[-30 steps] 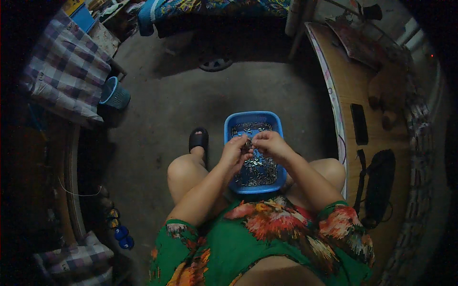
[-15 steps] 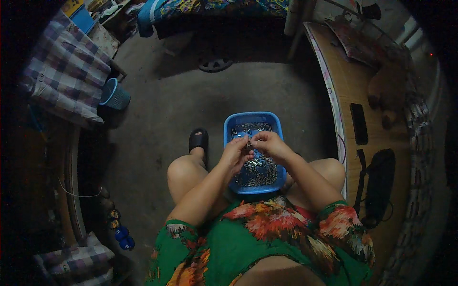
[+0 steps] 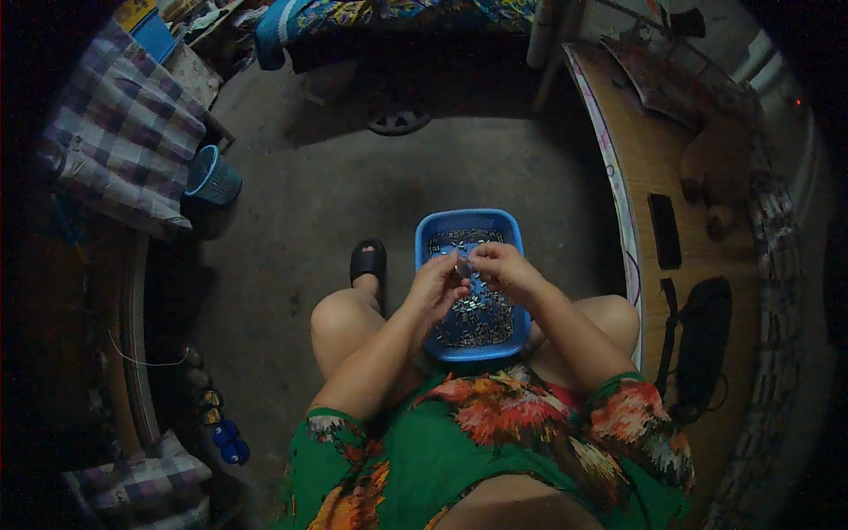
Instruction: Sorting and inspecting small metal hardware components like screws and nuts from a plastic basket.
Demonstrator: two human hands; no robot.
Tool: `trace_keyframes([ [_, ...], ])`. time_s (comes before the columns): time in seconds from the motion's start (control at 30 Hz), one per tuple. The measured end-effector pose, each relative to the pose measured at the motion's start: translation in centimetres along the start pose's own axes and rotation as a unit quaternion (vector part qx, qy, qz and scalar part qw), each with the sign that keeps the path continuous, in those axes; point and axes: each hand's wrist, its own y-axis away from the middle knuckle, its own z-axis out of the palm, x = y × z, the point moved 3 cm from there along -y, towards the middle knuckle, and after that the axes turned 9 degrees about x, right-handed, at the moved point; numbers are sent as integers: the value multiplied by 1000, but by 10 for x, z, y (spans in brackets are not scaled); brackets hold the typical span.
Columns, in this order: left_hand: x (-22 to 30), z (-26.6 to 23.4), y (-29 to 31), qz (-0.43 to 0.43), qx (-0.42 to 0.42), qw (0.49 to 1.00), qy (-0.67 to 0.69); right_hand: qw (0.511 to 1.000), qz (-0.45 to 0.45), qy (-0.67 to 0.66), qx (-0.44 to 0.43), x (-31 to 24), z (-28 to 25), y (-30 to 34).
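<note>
A blue plastic basket point(image 3: 519, 325) stands between my knees. Many small shiny metal pieces point(image 3: 477, 329) lie in it, too small to name exactly. Above its middle, my left hand point(image 3: 436, 284) has its fingers curled, with a small metal piece at the thumb and fingertip. Close beside it on the right, my right hand point(image 3: 503, 265) is pinched; what its fingertips hold, if anything, is too small to make out. A narrow gap shows between the two hands.
A board-topped bed point(image 3: 654, 318) runs along the right, with a dark flat phone-like object point(image 3: 664, 231) and a black bag point(image 3: 702, 340) on it. A light-blue wastebasket point(image 3: 212, 177) stands at left. Blue balls point(image 3: 228, 440) lie lower left. A round dark base point(image 3: 397, 120) sits ahead.
My right hand has shifted slightly to the right, and its fingertips have parted a little from the left hand's. My left hand stays nearly in place.
</note>
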Motion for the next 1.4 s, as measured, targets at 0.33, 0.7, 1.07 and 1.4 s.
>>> trace_keyframes([
  [0.33,-3,-8,-9,7,-3,999,51,995,46,-90,-13,-2,0,2],
  [0.7,-6,-5,-8,-3,5,998,59,995,17,-96,4,13,0,-5],
  [1.07,-7,-4,-9,-27,-10,996,89,998,-44,-45,19,11,3,-8],
  [1.4,-3,-4,-5,-6,0,999,34,997,31,-58,-33,6,1,1],
])
